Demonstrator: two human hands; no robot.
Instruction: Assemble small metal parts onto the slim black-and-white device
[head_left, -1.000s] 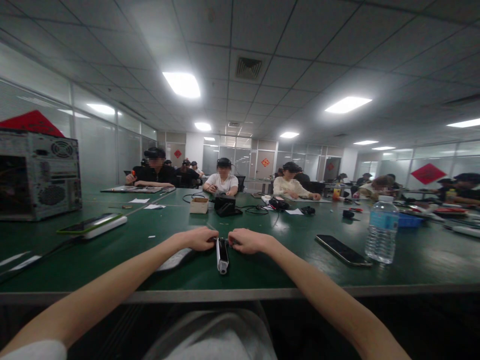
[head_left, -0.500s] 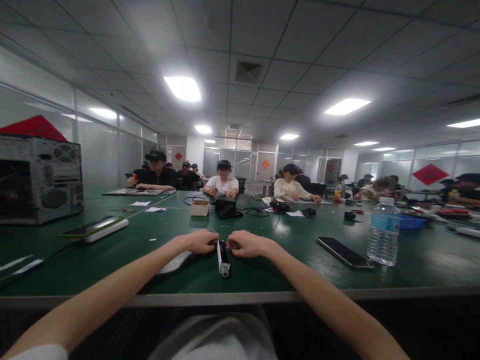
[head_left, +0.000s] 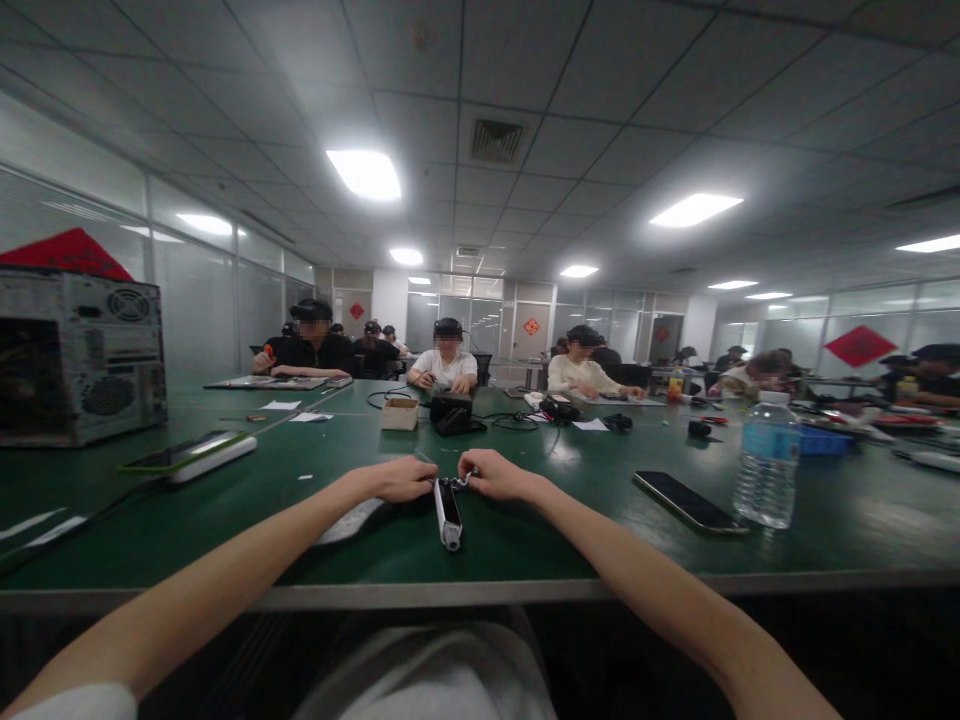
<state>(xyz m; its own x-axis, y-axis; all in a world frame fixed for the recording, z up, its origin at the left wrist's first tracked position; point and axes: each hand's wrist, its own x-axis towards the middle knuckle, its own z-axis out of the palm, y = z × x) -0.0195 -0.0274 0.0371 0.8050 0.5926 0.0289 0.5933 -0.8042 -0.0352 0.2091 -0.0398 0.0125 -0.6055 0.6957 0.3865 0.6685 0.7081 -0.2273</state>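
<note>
A narrow white-and-black device [head_left: 448, 515] with a grey knob-like near end lies on the green table in front of me, pointing toward me. My left hand [head_left: 405, 480] is closed at its far left edge, fingertips against it. On the other side, my right hand [head_left: 491, 474] pinches a small pale, bent piece [head_left: 468, 480] just off the device's far right edge. That piece is too small to name, and I cannot tell whether it is joined to the device. Beside my left forearm a whitish flat item [head_left: 349, 524] is partly hidden.
On the right lie a phone [head_left: 688, 502] and an upright water bottle [head_left: 769, 465]. To the left are a green-edged handheld device [head_left: 187, 458] and an open computer case [head_left: 112, 360]. A small box [head_left: 400, 413] and a black stand [head_left: 454, 412] stand ahead. People sit across the table.
My right hand has moved slightly up and away from the device, and the pale piece in its fingers now shows. The device's near end has shifted slightly right. My left hand has barely moved.
</note>
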